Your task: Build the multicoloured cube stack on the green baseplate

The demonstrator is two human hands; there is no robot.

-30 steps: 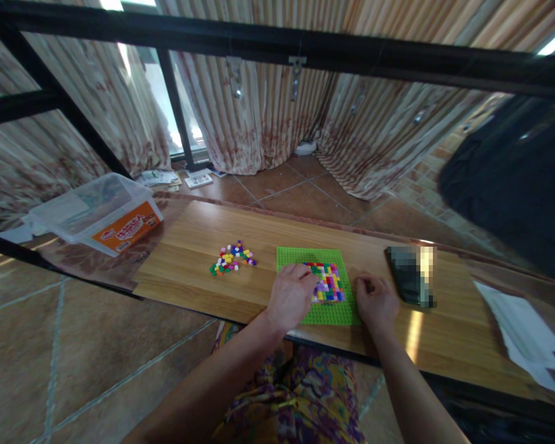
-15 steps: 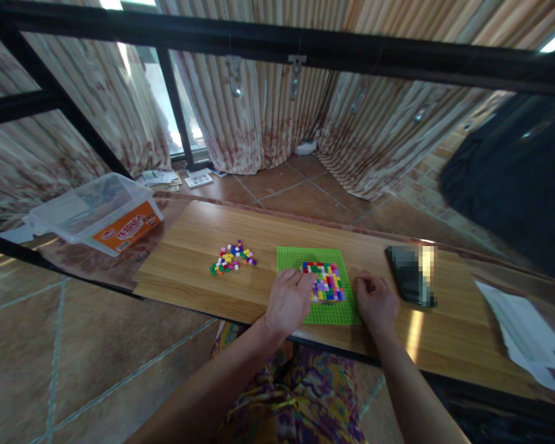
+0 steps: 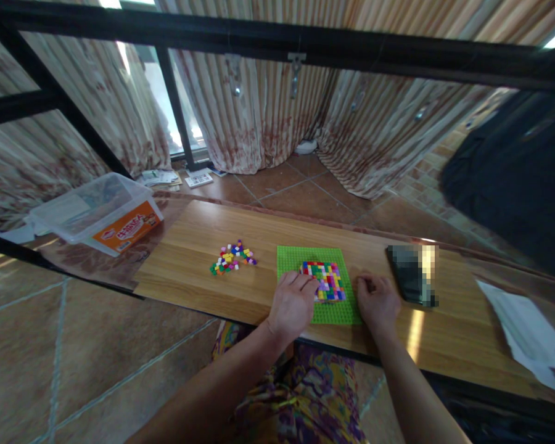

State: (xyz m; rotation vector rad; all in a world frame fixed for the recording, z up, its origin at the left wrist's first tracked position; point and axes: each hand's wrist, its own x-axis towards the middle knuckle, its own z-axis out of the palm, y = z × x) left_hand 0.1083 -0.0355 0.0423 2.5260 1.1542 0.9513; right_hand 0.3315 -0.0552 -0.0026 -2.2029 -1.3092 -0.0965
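A green baseplate (image 3: 300,258) lies on the wooden table (image 3: 203,237), with a patch of small coloured bricks (image 3: 326,276) pressed onto it. My left hand (image 3: 292,303) rests on the plate's near left part, fingertips touching the patch's left edge; whether it pinches a brick is hidden. My right hand (image 3: 375,302) sits curled on the table at the plate's right edge, holding nothing visible. A loose pile of coloured bricks (image 3: 231,257) lies left of the plate.
A dark phone (image 3: 409,274) lies right of the plate, white paper (image 3: 525,336) further right. A clear plastic box with an orange label (image 3: 99,213) stands at the table's left end. A black metal frame (image 3: 277,43) crosses overhead; curtains hang behind.
My left hand has drawn slightly back toward me along the patch's left edge, uncovering more of the brick patch. My right hand has stayed put.
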